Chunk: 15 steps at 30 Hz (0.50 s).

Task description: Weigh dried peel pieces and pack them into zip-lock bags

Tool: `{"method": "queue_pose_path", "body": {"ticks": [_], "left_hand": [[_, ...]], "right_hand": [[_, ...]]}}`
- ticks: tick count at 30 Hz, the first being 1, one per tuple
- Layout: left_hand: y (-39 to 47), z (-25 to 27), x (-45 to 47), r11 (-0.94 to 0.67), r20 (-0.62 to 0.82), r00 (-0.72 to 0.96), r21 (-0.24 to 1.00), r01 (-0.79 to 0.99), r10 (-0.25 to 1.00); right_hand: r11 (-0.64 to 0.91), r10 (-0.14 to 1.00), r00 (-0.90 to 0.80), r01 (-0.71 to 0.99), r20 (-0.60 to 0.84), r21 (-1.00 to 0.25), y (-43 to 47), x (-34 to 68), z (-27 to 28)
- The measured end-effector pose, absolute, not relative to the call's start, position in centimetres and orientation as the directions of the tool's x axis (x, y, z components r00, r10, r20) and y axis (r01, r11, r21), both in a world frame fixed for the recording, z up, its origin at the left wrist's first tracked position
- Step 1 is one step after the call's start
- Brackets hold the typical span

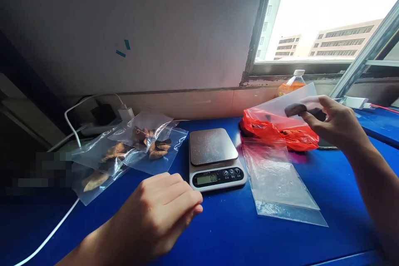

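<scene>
1. Right hand [335, 122] pinches a dark piece [296, 109] in its fingertips, above the red bag [280, 131]
2. Left hand [162, 212] rests loosely curled and empty on the blue table [233, 228], just beside the scale [215, 160]
3. An empty clear bag [277, 181] lies right of the scale

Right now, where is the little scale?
In the head view, the scale sits mid-table on the blue table, between the filled clear bags on its left and the empty clear bag on its right, just beyond the left hand.
</scene>
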<state>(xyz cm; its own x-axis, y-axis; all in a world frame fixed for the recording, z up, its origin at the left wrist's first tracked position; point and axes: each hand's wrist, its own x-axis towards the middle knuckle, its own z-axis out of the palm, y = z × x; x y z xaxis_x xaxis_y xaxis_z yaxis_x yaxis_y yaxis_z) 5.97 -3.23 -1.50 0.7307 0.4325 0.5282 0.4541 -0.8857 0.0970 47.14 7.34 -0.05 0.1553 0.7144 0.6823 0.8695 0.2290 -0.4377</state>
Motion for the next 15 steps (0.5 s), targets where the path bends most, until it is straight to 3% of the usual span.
{"method": "queue_pose_path", "body": {"ticks": [3, 6, 11, 15], "left_hand": [[-3.3, -1.4, 6.0, -0.889, 0.519, 0.740, 0.095, 0.448, 0.428], [-3.2, -1.2, 6.2, -0.887, 0.519, 0.741, 0.078, 0.456, 0.426], [-3.2, -1.1, 6.4, -0.881, 0.486, 0.756, 0.067, 0.469, 0.439], [-3.3, -1.2, 6.3, -0.880, 0.476, 0.762, 0.055, 0.472, 0.439]], "right_hand": [[0.134, 0.598, 0.077, 0.972, 0.798, -0.194, 6.8, 48.2, 0.1], [0.079, 0.510, 0.019, 0.995, 0.860, -0.068, 6.8, 49.0, 0.1], [0.299, 0.584, -0.096, 0.949, 0.806, -0.103, 6.8, 47.2, 0.1], [0.265, 0.538, 0.029, 0.943, 0.842, -0.202, 6.8, 46.2, 0.2]]}}
